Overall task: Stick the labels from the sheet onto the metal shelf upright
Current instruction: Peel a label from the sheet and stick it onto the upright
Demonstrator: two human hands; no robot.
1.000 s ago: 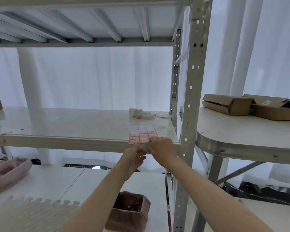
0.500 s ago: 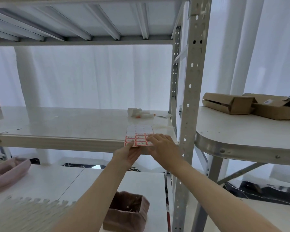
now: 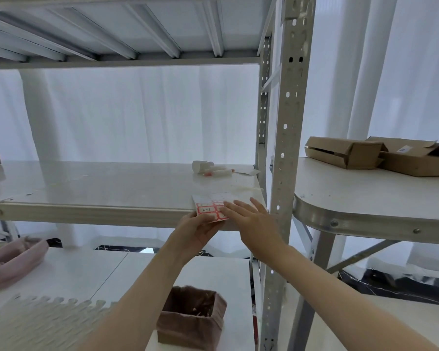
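A white label sheet (image 3: 208,205) with red-bordered labels on its near rows lies at the front right corner of the middle shelf board (image 3: 99,183). My left hand (image 3: 197,230) holds the sheet's near edge from below, thumb on top. My right hand (image 3: 249,217) lies over the sheet's right side with fingers stretched out on the labels. The perforated grey metal upright (image 3: 288,138) rises just right of both hands.
Crumpled white backing scraps (image 3: 212,169) lie at the back of the shelf. A round-cornered table (image 3: 365,196) to the right carries two cardboard boxes (image 3: 380,154). Below stand a brown paper bin (image 3: 192,317), a pink cloth (image 3: 13,259) and a foam mat (image 3: 43,323).
The sheet has slid left and toward me over the shelf's front edge. My left hand has risen to grip it, and my right hand's fingers have spread across the labels.
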